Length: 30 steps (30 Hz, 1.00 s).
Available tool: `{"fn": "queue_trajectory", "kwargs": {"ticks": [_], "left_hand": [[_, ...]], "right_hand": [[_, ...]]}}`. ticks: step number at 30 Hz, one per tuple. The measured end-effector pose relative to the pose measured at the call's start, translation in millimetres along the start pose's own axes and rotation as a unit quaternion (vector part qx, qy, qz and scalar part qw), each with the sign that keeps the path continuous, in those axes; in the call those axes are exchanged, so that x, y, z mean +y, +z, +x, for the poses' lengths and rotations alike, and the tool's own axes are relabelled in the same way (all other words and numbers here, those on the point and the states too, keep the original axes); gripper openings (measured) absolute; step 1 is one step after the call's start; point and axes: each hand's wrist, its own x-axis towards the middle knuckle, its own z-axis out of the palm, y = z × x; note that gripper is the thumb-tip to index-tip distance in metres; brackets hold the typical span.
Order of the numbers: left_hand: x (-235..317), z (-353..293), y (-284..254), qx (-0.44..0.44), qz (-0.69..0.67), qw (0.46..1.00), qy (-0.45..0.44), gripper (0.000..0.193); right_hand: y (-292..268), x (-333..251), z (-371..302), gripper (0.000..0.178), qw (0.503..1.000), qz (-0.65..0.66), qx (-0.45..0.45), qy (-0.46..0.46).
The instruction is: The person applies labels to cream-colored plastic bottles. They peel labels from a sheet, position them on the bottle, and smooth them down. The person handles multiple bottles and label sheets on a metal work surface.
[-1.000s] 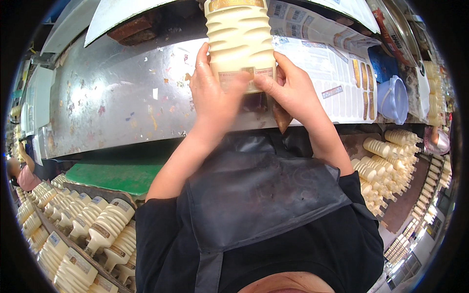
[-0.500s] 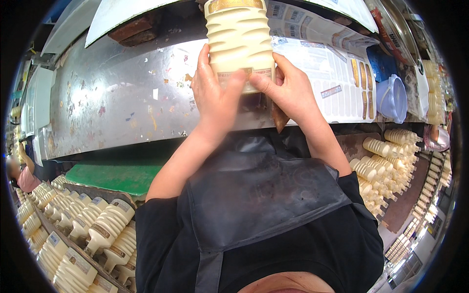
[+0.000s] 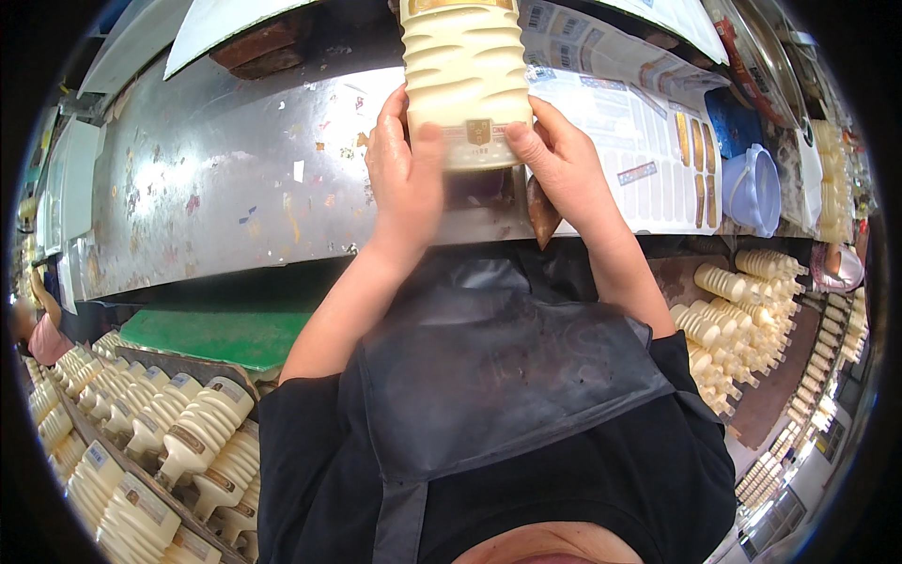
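A cream bottle [image 3: 465,75] with wavy ribbed sides lies at the near edge of the metal table, base towards me. My left hand [image 3: 404,174] is closed around its left side, the thumb slightly blurred on the surface. On the other side, my right hand [image 3: 567,164] grips the bottle, its thumb pressed on the label band [image 3: 480,133] near the base. A small gold-brown square shows in the middle of that band. The bottle's far end is cut off by the picture's top edge. Beneath my right hand, a brown pointed piece [image 3: 542,214] hangs at the table edge.
Label sheets [image 3: 648,127], partly peeled, cover the table's right side beside a pale blue bucket [image 3: 754,193]. Bricks [image 3: 261,47] sit at the back left. Similar bottles stand in rows at lower left [image 3: 209,425] and lie stacked at right [image 3: 742,320]. A person [image 3: 45,329] is far left.
My thumbs have moved apart along the band, so the gold-brown square between them now shows. The bottle has shifted slightly to the right and up in the picture.
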Motion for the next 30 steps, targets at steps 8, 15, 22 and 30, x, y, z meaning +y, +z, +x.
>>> {"fn": "queue_trajectory", "kwargs": {"ticks": [8, 15, 22, 30], "left_hand": [[-12, -9, -12, -0.028, -0.062, 0.998, 0.018, 0.069], [-7, 0, -19, 0.010, 0.142, 0.978, 0.149, 0.080], [11, 7, -21, 0.052, 0.165, 0.962, 0.209, 0.076], [13, 4, -23, 0.033, 0.167, 0.967, 0.189, 0.077]], "right_hand": [[1, 9, -5, 0.051, 0.997, 0.074, 0.015, -0.009], [4, 6, -7, 0.050, 0.998, 0.052, 0.021, -0.008], [4, 6, -7, 0.050, 0.979, 0.182, -0.032, 0.081], [-1, 2, -5, 0.044, 0.973, 0.211, -0.024, 0.091]]}}
